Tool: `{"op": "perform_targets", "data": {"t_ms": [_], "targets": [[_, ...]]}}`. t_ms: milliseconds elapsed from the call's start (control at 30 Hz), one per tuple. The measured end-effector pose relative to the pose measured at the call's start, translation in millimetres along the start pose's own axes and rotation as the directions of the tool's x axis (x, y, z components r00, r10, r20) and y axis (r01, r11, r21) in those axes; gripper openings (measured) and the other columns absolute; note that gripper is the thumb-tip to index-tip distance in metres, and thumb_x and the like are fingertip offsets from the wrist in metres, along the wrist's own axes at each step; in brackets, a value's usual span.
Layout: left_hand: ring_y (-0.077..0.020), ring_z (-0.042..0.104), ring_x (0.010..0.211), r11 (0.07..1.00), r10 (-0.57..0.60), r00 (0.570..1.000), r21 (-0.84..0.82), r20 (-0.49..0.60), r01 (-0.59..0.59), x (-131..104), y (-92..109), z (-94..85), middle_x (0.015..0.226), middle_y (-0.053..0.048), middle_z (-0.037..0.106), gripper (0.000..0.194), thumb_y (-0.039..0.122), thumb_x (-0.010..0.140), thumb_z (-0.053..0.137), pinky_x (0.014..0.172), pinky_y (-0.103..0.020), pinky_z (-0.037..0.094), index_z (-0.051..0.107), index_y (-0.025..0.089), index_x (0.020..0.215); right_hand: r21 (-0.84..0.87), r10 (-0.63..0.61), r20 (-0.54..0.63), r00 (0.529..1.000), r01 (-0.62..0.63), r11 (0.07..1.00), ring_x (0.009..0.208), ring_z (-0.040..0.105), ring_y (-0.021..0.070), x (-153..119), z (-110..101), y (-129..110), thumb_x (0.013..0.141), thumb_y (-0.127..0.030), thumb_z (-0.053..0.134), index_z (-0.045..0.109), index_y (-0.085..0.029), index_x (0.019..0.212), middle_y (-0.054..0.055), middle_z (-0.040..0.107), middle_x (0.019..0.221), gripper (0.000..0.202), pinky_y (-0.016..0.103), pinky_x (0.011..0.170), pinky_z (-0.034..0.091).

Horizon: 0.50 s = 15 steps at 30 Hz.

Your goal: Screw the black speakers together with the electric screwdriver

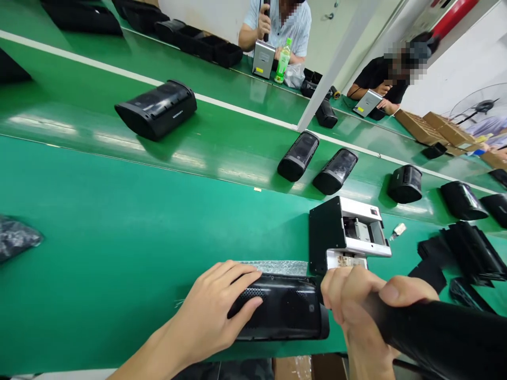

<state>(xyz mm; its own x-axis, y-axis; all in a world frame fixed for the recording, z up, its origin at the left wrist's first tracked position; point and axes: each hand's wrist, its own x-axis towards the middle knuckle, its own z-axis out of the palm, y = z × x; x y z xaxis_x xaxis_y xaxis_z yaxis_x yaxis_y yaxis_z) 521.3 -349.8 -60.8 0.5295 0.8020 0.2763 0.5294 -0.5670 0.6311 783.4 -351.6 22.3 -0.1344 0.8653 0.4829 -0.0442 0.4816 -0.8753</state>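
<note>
A glossy black speaker-like housing (285, 309) lies on its side at the near edge of the green table. My left hand (219, 306) rests over its left end, fingers apart and touching the top. My right hand (368, 295) is wrapped round a thick black cylindrical tool (443, 332), whose front end meets the housing's right end; the exact contact is hidden. Behind the housing lies a strip of bubble wrap (277, 267). A black and silver machine (327, 235) stands just beyond my right hand.
Several black housings sit on the green conveyor (222, 137) beyond the table, one large housing (158, 108) at left. Black sheets (471, 253) and a small bottle (398, 230) are at right. A dark bag (18, 237) lies far left. Two people work across the line.
</note>
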Motion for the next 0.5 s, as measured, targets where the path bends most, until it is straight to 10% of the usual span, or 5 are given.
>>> {"op": "perform_targets", "data": {"t_ms": [267, 367, 433, 500], "targets": [[-0.0251, 0.082, 0.116, 0.764, -0.453, 0.885, -0.558, -0.106, 0.324, -14, -14, 11.9, 0.120, -0.004, 0.086, 0.023, 0.043, 0.112, 0.062, 0.103, -0.033, 0.065, 0.076, 0.027, 0.122, -0.004, -0.108, -0.225, 0.969, 0.110, 0.994, 0.047, 0.051, 0.0140, -2, 11, -10, 0.107, -0.035, 0.080, 0.058, -0.041, 0.150, -0.010, 0.061, 0.072, 0.048, 0.031, 0.048, 0.047], [-0.0282, 0.082, 0.117, 0.645, -0.556, 0.827, -0.671, -0.082, 0.366, -26, -32, 23.0, 0.118, -0.005, 0.086, 0.031, 0.052, 0.111, 0.062, 0.101, -0.033, 0.066, 0.078, 0.027, 0.119, -0.081, -0.170, -0.469, 0.867, 0.149, 0.985, 0.041, 0.045, 0.0105, 2, -15, -51, 0.103, -0.047, 0.086, 0.073, -0.031, 0.110, -0.010, 0.054, 0.067, 0.022, 0.031, 0.046, 0.048], [-0.0312, 0.080, 0.120, 0.633, -0.568, 0.820, -0.674, -0.072, 0.380, -31, -42, 29.6, 0.121, -0.005, 0.086, 0.039, 0.060, 0.110, 0.059, 0.103, -0.036, 0.066, 0.080, 0.028, 0.118, -0.200, -0.185, -0.587, 0.788, 0.080, 0.977, 0.039, 0.043, 0.0086, 5, -40, -72, 0.098, -0.042, 0.088, 0.059, -0.022, 0.070, -0.008, 0.044, 0.061, 0.045, 0.030, 0.045, 0.045], [-0.0347, 0.078, 0.124, 0.644, -0.549, 0.833, -0.670, -0.069, 0.369, -33, -48, 34.0, 0.123, -0.007, 0.086, 0.048, 0.066, 0.110, 0.053, 0.110, -0.042, 0.064, 0.083, 0.028, 0.114, -0.295, -0.220, -0.618, 0.754, 0.037, 0.955, 0.038, 0.043, 0.0096, 10, -62, -78, 0.089, -0.028, 0.087, 0.058, -0.023, 0.073, -0.009, 0.045, 0.057, 0.034, 0.029, 0.043, 0.043]]}}
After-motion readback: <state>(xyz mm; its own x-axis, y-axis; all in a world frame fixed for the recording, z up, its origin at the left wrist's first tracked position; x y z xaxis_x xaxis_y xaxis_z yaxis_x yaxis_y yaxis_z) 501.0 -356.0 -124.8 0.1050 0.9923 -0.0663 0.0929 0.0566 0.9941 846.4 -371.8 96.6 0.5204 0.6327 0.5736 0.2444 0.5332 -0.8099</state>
